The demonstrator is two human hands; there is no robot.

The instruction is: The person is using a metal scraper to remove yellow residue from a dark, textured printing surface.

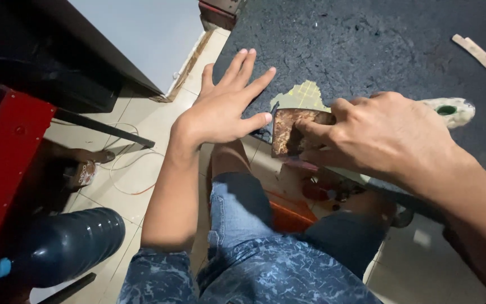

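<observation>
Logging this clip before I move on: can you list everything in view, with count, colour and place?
rusty metal plate: one, brown, centre, pinched in the right hand
dark mat: one, black, upper right floor
tiled floor: cream, left and bottom
wooden strip: one, pale, top right
plastic bottle: one, dark blue with a light blue cap, lower left
red cabinet: one, left edge
cable: thin, white, on the tiles
left hand: open, fingers spread, beside the plate
right hand: gripping the plate
shorts: blue patterned, bottom
</observation>
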